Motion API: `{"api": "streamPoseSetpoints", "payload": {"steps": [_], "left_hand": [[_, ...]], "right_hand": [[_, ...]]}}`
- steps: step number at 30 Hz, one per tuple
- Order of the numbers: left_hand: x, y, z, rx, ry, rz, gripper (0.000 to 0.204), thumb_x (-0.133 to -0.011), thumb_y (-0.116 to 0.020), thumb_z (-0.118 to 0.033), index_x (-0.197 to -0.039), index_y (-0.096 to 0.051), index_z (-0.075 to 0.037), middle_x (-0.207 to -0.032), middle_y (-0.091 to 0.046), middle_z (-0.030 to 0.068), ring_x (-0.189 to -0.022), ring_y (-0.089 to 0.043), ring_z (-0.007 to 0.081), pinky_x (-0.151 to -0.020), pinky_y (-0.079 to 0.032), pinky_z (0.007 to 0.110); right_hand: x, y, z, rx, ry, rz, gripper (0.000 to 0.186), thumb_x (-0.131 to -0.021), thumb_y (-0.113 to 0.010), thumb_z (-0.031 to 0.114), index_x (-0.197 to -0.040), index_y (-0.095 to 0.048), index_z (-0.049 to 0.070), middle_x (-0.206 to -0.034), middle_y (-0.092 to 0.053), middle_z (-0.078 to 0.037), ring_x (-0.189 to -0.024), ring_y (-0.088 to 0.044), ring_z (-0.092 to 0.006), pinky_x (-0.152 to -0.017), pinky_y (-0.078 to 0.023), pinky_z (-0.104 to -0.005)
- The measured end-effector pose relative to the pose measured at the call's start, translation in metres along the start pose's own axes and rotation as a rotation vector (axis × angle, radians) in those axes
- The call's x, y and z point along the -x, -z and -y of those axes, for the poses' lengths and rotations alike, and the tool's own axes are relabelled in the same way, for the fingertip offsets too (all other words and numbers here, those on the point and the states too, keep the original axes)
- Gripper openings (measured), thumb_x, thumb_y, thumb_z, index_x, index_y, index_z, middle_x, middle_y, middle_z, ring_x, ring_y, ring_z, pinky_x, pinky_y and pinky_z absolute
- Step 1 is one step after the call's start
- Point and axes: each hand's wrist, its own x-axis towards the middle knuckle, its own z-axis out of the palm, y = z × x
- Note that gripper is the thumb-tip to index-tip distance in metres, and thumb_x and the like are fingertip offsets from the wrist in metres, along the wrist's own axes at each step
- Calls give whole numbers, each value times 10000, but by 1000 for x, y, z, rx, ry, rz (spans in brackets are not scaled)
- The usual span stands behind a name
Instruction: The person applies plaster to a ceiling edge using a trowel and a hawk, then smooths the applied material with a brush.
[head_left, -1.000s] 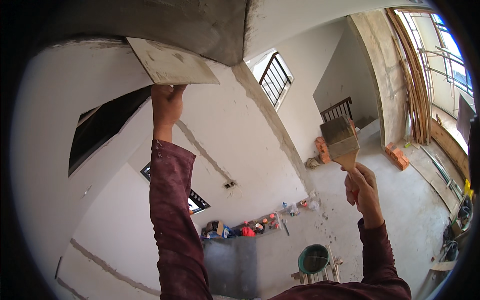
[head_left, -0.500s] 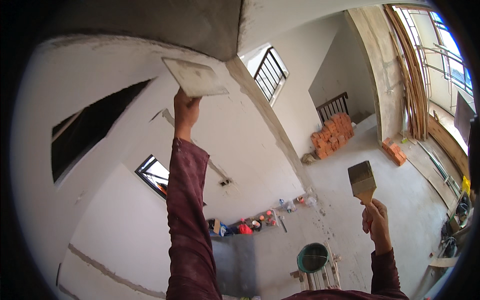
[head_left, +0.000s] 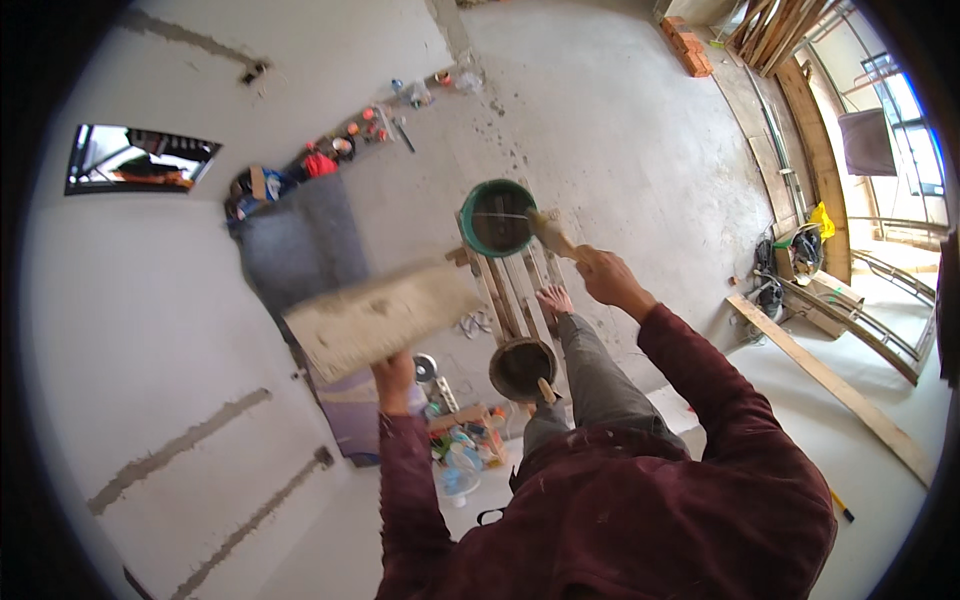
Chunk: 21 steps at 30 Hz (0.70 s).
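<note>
My left hand (head_left: 393,378) grips a pale rectangular plastering float (head_left: 385,318) from below, its face streaked and slightly blurred. In my right hand (head_left: 612,282) is a wide brush (head_left: 553,237), held by its wooden handle. The bristle end is at the right rim of a green bucket (head_left: 472,236), which holds dark liquid; whether it touches the rim I cannot tell. Nearer to me, a dark bucket (head_left: 503,381) has a wooden tool handle (head_left: 546,390) sticking out of it. Both buckets are on a slatted wooden platform (head_left: 508,303).
My bare foot (head_left: 556,299) rests on the platform, raised above the concrete floor. Bottles and bags (head_left: 320,163) line the left wall beside a dark sheet (head_left: 300,235). A long plank (head_left: 835,385) lies at right, near boxes (head_left: 825,300). Bricks (head_left: 686,48) are stacked farther off.
My view has tilted down from the wall and ceiling corner. The float has come down from high on the wall, and the brush has moved from upright in the air to the green bucket.
</note>
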Motion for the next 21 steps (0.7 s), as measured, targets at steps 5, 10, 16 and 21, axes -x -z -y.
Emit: {"api": "streamPoseSetpoints", "payload": {"steps": [5,10,16,21], "left_hand": [[169,-39,47,350,612,130,366,-899,-575,-203,-1198,-536,3,-1231,-547,155,-1144,-497,322,-989,-359,395],[350,-75,121,-452,261,350,423,-820,-564,-156,-1222,-540,-26,-1274,-515,192,-1215,-437,392,-1035,-318,491],[390,-123,109,-481,288,377,455,-781,-567,-132,-1226,-542,-38,-1281,-504,207,-1219,-426,410,-1035,-312,523],[421,-138,117,-432,354,386,455,-777,-563,-122,-1224,-543,-39,-1279,-504,210,-1211,-432,411,-1032,-316,525]], "right_hand": [[-88,-149,-81,230,-141,231,251,-786,-553,190,-948,-615,9,-893,-640,-260,-867,-625,-425,-750,-498,-484],[-202,-279,-115,515,-205,475,446,-904,-371,272,-1169,-576,-23,-1084,-618,-270,-1046,-602,-381,-900,-464,-473],[-263,-342,-198,403,-389,177,478,-843,-503,377,-1111,-631,2,-1170,-580,-262,-1123,-553,-382,-934,-457,-440],[-308,-366,-254,627,-335,181,434,-827,-486,244,-1199,-599,51,-1262,-547,-203,-1198,-513,-334,-995,-418,-433]]}}
